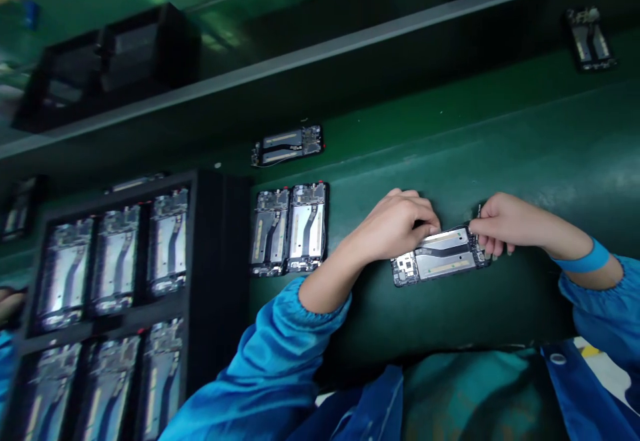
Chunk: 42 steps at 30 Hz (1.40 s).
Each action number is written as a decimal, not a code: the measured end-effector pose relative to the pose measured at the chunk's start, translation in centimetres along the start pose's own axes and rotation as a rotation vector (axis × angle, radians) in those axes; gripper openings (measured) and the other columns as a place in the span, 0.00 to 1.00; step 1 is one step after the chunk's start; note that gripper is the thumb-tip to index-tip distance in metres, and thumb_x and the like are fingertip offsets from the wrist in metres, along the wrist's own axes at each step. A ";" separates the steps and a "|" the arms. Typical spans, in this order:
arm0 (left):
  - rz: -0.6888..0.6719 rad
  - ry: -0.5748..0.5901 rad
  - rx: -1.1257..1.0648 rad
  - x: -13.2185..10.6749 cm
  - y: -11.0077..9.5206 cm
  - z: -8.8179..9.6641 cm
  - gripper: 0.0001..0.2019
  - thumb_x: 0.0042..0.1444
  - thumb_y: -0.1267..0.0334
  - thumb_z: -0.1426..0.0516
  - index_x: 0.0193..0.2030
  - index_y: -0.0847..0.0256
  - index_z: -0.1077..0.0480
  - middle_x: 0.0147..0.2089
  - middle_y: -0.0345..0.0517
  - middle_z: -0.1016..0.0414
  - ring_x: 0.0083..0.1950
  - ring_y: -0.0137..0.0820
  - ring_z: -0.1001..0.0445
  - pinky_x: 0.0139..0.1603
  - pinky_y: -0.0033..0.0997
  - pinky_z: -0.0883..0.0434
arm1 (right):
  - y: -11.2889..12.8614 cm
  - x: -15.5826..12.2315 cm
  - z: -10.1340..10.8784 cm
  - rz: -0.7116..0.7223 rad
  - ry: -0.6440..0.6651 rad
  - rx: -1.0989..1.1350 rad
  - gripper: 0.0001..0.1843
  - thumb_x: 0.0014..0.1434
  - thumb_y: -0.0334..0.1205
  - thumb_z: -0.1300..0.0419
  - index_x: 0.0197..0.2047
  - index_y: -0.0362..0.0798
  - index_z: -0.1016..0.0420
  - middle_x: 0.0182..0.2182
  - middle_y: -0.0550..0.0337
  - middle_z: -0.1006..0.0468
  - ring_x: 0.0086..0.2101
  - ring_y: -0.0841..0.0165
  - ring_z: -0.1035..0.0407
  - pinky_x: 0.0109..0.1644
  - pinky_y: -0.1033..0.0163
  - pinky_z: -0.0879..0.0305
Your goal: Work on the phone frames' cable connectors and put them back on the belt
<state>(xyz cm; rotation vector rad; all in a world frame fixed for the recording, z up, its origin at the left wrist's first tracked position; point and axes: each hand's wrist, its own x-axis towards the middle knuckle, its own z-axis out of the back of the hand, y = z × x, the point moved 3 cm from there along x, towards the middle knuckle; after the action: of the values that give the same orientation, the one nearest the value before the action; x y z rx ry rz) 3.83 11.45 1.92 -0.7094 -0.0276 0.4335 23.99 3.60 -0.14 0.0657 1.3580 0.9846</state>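
Note:
An opened phone body (pixel 440 259) with bare circuit boards and a black flex cable lies on the green mat (pixel 525 161) in front of me. My left hand (pixel 395 224) rests curled on its upper left edge, fingers pressed on the frame. My right hand (pixel 505 222) pinches the right end of the phone with fingertips together; a small dark part shows at the fingertips but I cannot make it out. Both arms wear blue sleeves, and a blue band circles my right wrist.
Two opened phones (pixel 290 229) lie side by side left of my hands, another phone (pixel 289 144) behind them, one more phone (pixel 590 37) far right. A black tray (pixel 210 261) with several phones fills the left. Black boxes (pixel 110 61) sit on a shelf behind.

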 end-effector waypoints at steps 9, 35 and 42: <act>-0.037 -0.005 0.008 4.0 -1.5 -1.1 0.08 0.63 0.67 0.42 0.38 0.56 0.19 0.39 0.41 0.18 0.43 0.34 0.24 0.47 0.37 0.36 | 0.5 0.1 -0.3 0.063 -0.008 0.008 0.15 0.56 0.36 0.40 0.19 0.45 0.24 0.21 0.52 0.18 0.19 0.68 0.24 0.16 0.71 0.34; -0.058 0.042 -0.033 3.4 -0.6 -0.8 0.09 0.63 0.66 0.42 0.38 0.56 0.19 0.39 0.42 0.17 0.42 0.34 0.24 0.49 0.37 0.34 | 1.2 0.1 -0.3 0.055 0.007 -0.014 0.16 0.55 0.34 0.43 0.17 0.45 0.26 0.20 0.53 0.19 0.19 0.69 0.25 0.16 0.71 0.34; -0.022 -0.010 0.086 3.3 -1.7 -1.4 0.08 0.63 0.67 0.42 0.38 0.56 0.20 0.39 0.40 0.18 0.43 0.33 0.25 0.48 0.37 0.36 | 1.2 0.1 -0.3 0.039 0.017 -0.009 0.15 0.55 0.35 0.42 0.19 0.44 0.25 0.20 0.52 0.19 0.20 0.68 0.24 0.17 0.70 0.34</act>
<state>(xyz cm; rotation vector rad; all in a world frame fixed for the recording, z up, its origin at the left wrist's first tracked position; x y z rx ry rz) 7.73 10.81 1.53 -0.6219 -0.0255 0.4149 23.05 4.25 0.37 0.0772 1.3723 1.0259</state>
